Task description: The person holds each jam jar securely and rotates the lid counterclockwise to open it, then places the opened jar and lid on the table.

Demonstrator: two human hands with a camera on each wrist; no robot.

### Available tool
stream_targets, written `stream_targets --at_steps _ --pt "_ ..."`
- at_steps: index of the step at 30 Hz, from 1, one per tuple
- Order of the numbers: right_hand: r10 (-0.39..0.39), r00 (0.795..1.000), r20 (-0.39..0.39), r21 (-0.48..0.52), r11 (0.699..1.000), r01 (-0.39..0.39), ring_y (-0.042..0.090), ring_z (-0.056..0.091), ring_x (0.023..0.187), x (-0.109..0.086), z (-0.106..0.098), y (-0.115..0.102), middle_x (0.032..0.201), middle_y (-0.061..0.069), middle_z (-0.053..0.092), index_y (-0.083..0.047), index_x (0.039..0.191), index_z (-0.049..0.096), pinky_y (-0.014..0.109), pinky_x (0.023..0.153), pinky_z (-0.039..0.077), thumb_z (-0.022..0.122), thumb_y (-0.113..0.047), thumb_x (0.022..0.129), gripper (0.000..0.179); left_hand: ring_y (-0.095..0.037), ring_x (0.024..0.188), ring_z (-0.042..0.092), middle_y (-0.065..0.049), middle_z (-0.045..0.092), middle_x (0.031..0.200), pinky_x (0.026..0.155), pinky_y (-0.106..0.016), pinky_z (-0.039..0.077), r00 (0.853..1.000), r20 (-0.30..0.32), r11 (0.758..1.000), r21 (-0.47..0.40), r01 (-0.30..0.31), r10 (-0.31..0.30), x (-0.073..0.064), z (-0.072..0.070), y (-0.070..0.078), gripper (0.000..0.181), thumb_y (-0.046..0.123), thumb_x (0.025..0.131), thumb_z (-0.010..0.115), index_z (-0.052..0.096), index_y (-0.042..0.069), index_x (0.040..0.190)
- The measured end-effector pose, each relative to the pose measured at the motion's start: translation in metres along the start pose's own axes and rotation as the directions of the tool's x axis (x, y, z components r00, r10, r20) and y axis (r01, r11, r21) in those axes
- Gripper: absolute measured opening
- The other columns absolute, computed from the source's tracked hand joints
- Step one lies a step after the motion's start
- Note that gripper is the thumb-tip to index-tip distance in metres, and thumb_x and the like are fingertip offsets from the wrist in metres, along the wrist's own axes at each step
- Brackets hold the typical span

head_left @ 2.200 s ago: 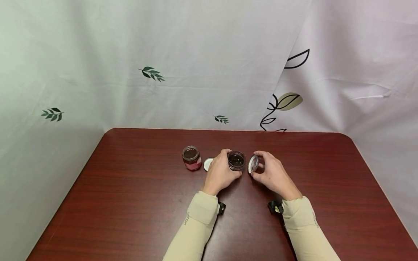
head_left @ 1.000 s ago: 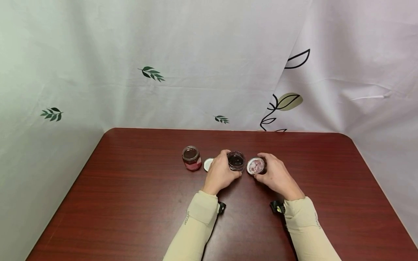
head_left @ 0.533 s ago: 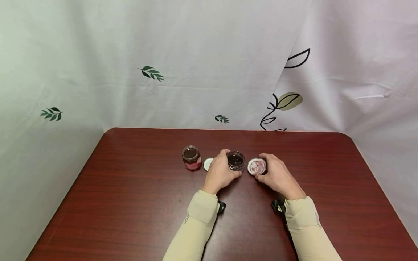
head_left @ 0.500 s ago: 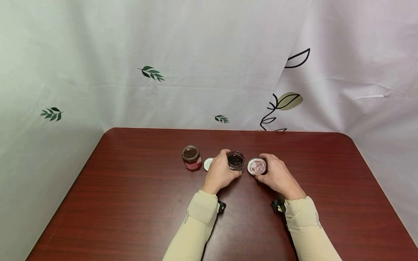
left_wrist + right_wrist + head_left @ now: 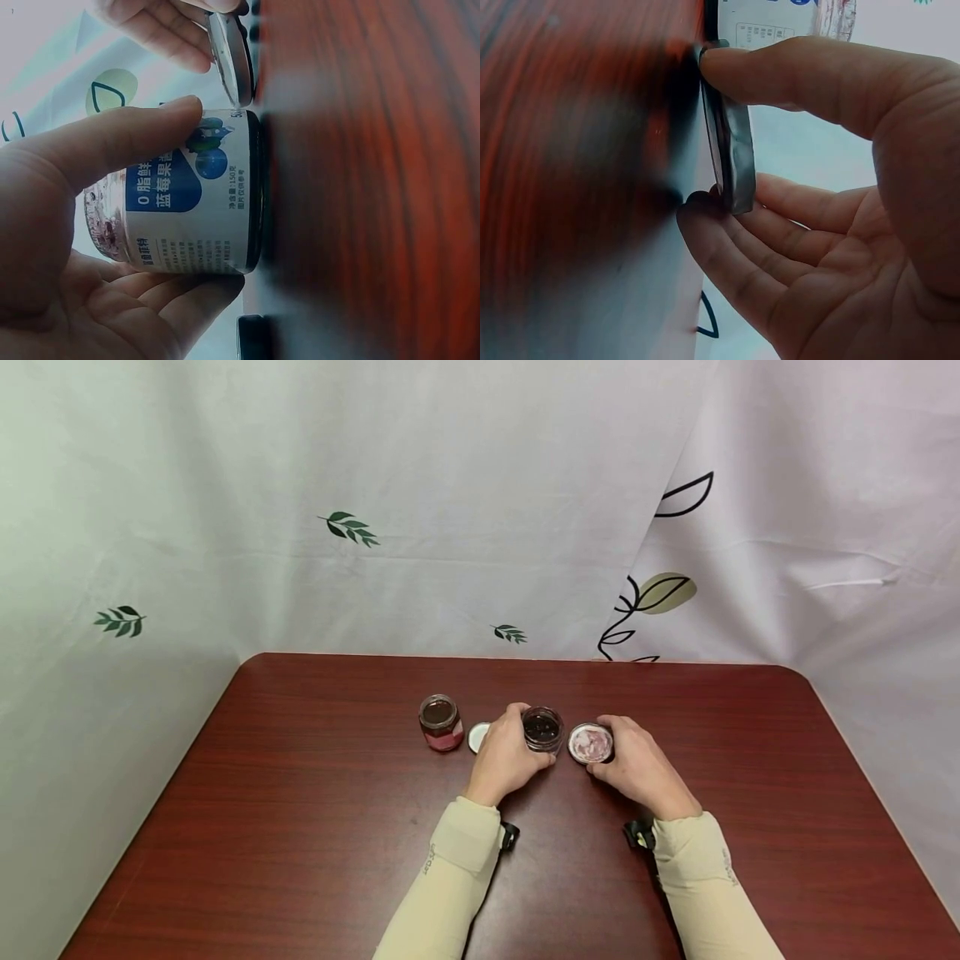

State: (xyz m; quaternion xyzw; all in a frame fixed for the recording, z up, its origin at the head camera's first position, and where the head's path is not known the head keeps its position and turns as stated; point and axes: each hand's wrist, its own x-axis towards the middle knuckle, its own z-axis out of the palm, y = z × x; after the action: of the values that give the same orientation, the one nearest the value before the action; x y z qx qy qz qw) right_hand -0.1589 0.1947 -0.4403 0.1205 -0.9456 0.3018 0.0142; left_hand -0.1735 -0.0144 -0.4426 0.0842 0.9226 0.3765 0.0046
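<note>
My left hand (image 5: pixel 508 755) grips an uncapped jam jar (image 5: pixel 542 729), thumb on one side and fingers on the other. In the left wrist view this blueberry jam jar (image 5: pixel 187 195) has a white and blue label and stands upright on the table. Beside it, my right hand (image 5: pixel 637 764) pinches a jar lid (image 5: pixel 589 743) by its rim, jam-smeared inside facing up. The right wrist view shows the lid (image 5: pixel 733 146) edge-on, slightly tilted and low over the table, with thumb and fingers at opposite edges.
A second uncapped jar (image 5: pixel 440 723) with dark contents and a pinkish label stands to the left. Between it and my left hand lies a white lid (image 5: pixel 477 737), partly hidden. The reddish-brown table (image 5: pixel 315 827) ends at a pale leaf-patterned cloth (image 5: pixel 450 510).
My right hand has tipped the lid from nearly on edge to almost flat, inner face up, and shifted slightly right. The left hand and its jar have stayed in place.
</note>
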Motion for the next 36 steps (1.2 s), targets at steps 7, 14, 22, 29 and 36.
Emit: stream_targets --at_steps 7,14,22,29,36 --pt "-0.006 1.0 0.005 -0.014 1.0 0.006 0.041 0.059 0.11 -0.0003 0.0009 -0.0003 0.121 0.028 0.06 0.012 0.127 0.055 0.054 0.095 0.046 0.082 -0.004 0.072 0.063 -0.026 0.108 0.065 -0.012 0.068 0.118 0.093 -0.039 0.051 1.0 0.002 1.0 0.001 0.009 -0.009 -0.0001 -0.0004 0.0003 0.076 0.022 0.07 0.092 0.053 0.003 0.132" --pt "-0.013 1.0 0.015 -0.028 1.0 0.013 0.042 0.059 0.11 -0.0004 0.0014 -0.0002 0.119 0.028 0.061 0.013 0.125 0.056 0.055 0.095 0.046 0.082 -0.004 0.071 0.062 -0.026 0.11 0.064 -0.012 0.068 0.119 0.095 -0.039 0.05 1.0 0.004 1.0 -0.002 0.018 -0.018 -0.0005 -0.0009 0.0007 0.078 0.023 0.071 0.092 0.052 0.003 0.134" --pt "-0.022 1.0 0.017 -0.038 0.999 0.022 0.042 0.059 0.109 -0.0015 0.0031 0.0001 0.117 0.029 0.061 0.014 0.124 0.057 0.054 0.094 0.046 0.081 -0.002 0.07 0.061 -0.026 0.111 0.064 -0.012 0.067 0.119 0.096 -0.039 0.05 1.0 0.001 1.0 -0.004 0.024 -0.024 -0.002 -0.002 0.0023 0.078 0.023 0.07 0.092 0.051 0.003 0.134" --pt "-0.036 0.999 0.01 -0.045 0.998 0.036 0.042 0.059 0.107 -0.0018 0.0032 0.0007 0.114 0.027 0.063 0.013 0.122 0.059 0.054 0.093 0.047 0.081 -0.003 0.069 0.059 -0.025 0.11 0.064 -0.012 0.067 0.118 0.094 -0.038 0.05 1.0 -0.003 1.0 -0.005 0.023 -0.023 -0.0011 0.0005 -0.0001 0.077 0.023 0.07 0.093 0.052 0.003 0.133" --pt "-0.026 1.0 0.005 -0.064 0.998 0.026 0.046 0.058 0.109 -0.0022 0.0022 0.0002 0.115 0.027 0.064 0.011 0.121 0.061 0.056 0.095 0.045 0.082 -0.005 0.07 0.057 -0.026 0.11 0.064 -0.012 0.067 0.119 0.095 -0.038 0.05 1.0 -0.004 1.0 -0.007 0.026 -0.026 -0.0015 0.0006 -0.0003 0.078 0.022 0.07 0.093 0.052 0.003 0.133"
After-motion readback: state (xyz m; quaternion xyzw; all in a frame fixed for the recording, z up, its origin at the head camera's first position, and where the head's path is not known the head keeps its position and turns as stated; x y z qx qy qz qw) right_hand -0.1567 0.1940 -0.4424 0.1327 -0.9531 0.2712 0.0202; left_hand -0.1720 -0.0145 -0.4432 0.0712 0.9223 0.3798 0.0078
